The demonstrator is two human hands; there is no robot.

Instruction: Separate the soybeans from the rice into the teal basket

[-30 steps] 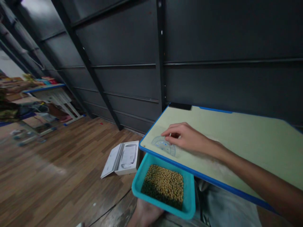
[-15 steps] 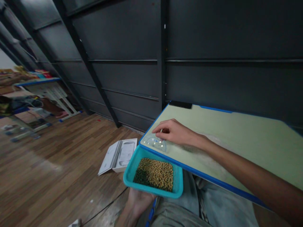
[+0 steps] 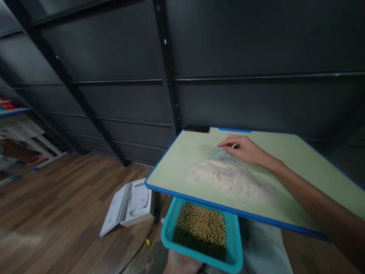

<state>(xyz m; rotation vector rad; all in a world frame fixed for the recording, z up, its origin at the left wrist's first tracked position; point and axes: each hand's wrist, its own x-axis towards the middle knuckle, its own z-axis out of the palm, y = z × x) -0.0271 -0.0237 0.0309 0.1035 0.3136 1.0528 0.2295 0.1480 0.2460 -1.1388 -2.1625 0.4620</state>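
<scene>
My right hand (image 3: 242,147) pinches a clear semicircular protractor (image 3: 219,153) and holds it at the far side of a pale, grainy heap (image 3: 225,178). A few yellowish beans show on the heap, which lies on the light green tabletop (image 3: 171,167); what its grains are I cannot make out. My left hand (image 3: 181,262) holds a turquoise plastic basin (image 3: 236,243) from below, under the table's near edge, and its fingers are mostly hidden. Inside the basin are tan soybeans (image 3: 205,222) and a layer of small dark green beans (image 3: 196,243).
A black phone-like slab (image 3: 196,129) lies at the table's far left corner. On the wooden floor sit an open white box (image 3: 134,203) and a black cable (image 3: 139,249). A dark panelled wall (image 3: 242,95) rises behind the table. Another desk (image 3: 17,111) stands far left.
My right hand has carried the protractor from the table's left corner to behind the heap. The heap, mostly hidden by my arm before, now shows. The view has turned right.
</scene>
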